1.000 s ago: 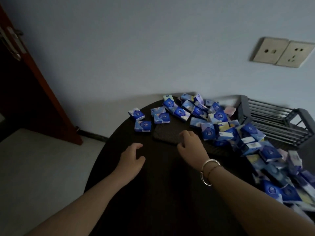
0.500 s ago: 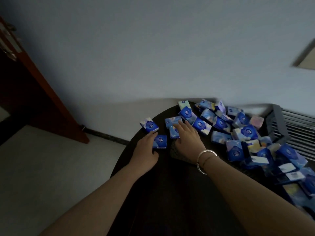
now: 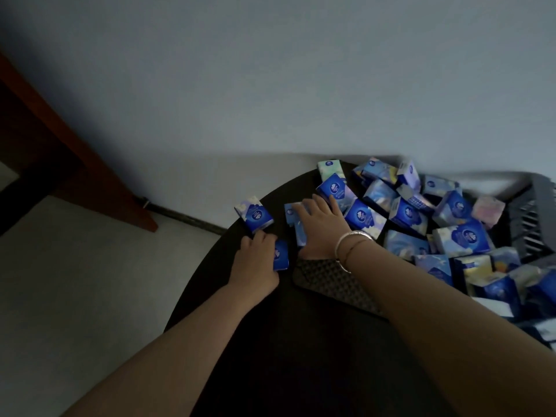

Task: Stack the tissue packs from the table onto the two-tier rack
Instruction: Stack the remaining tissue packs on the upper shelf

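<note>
Several blue tissue packs lie in a heap (image 3: 406,212) on the far right part of the dark round table (image 3: 301,341). My left hand (image 3: 255,261) curls round one small blue pack (image 3: 282,255) near the table's left edge. My right hand (image 3: 322,230), with bracelets on the wrist, lies with fingers spread flat on a pale blue pack (image 3: 293,216). One separate pack (image 3: 254,213) sits just beyond my left hand. The dark slatted rack (image 3: 538,215) shows only partly at the right edge, behind the heap.
A dark textured mat (image 3: 331,281) lies on the table under my right wrist. The table's curved edge drops to a pale floor (image 3: 90,296) on the left. A brown door frame (image 3: 90,164) stands at far left, with the wall close behind the table.
The view swung left and down, so the rack slid to the right edge. Both hands reached forward from the table's middle to the near-left packs; my left hand has closed on one.
</note>
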